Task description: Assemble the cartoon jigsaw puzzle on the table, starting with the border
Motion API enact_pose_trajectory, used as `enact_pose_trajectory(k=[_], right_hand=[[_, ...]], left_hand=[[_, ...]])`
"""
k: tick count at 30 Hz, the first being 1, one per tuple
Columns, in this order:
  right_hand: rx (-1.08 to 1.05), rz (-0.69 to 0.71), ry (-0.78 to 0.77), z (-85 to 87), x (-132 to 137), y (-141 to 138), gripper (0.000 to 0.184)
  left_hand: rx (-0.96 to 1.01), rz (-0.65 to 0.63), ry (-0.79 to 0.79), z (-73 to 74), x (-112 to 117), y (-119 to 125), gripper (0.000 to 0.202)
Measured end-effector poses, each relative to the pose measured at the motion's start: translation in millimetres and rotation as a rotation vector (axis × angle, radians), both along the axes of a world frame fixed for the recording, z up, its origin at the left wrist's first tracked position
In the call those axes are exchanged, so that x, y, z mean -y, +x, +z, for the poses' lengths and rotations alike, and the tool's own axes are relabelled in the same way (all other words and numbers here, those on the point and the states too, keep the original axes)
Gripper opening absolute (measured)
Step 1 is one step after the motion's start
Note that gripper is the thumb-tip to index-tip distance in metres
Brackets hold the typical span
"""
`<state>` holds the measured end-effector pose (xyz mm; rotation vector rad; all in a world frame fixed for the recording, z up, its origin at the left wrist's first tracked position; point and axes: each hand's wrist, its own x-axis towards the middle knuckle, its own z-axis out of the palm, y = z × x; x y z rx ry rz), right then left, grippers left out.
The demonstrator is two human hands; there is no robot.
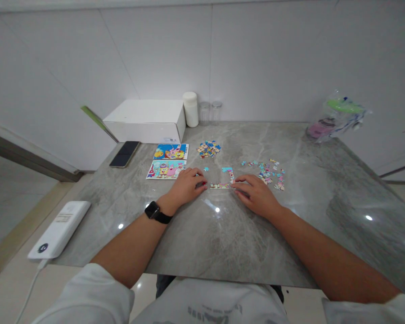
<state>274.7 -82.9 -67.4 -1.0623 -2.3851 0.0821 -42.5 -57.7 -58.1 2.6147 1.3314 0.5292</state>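
A partly joined jigsaw puzzle lies flat on the table, with a bottom strip, a right side and a blue piece group at the top. Just left of it is my left hand, wearing a black watch, its fingers curled in around a small puzzle piece with some red on it, mostly hidden. My right hand has thumb and fingertips closed at the puzzle's lower right corner, which they partly cover. One loose blue piece lies above the gap between the hands.
Loose pieces are scattered to the right, and another pile lies farther back. Two cartoon picture cards are at left. Behind stand a white box, a white bottle and two glass jars. A phone, power bank and plastic bag lie near the sides.
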Motion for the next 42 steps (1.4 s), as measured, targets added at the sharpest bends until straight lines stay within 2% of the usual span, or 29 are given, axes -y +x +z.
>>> enact_pose_trajectory(k=[7,11,13,16,22,29,35,42], right_hand=[[-0.006,-0.003,-0.021,-0.2,-0.9,2.3,0.023],[-0.018,0.000,-0.024,1.0,-0.8,3.9,0.025],[-0.018,0.001,-0.019,2.0,-0.9,4.8,0.025],[-0.016,-0.007,-0.016,3.3,-1.2,5.9,0.024],[-0.018,-0.017,-0.005,3.1,-1.3,8.4,0.025],[-0.025,-0.015,0.013,3.6,-1.5,8.3,0.023],[-0.030,-0.034,-0.001,5.8,-1.5,9.4,0.023],[-0.032,-0.038,0.022,5.2,-3.3,13.1,0.023]], left_hand=[[0.023,-0.015,-0.002,-4.8,-1.0,-4.1,0.020],[0.105,0.047,0.046,3.4,-8.8,-27.0,0.028],[0.161,0.111,0.081,7.4,-13.2,-40.3,0.026],[0.125,0.112,0.068,8.3,-16.0,-49.6,0.021],[-0.025,0.044,0.041,2.2,-11.2,-39.8,0.018],[-0.051,0.047,0.000,7.2,-8.3,-36.4,0.017],[-0.023,0.048,0.008,7.3,-10.1,-37.8,0.019],[0.075,0.133,0.063,6.7,-14.3,-45.3,0.020]])
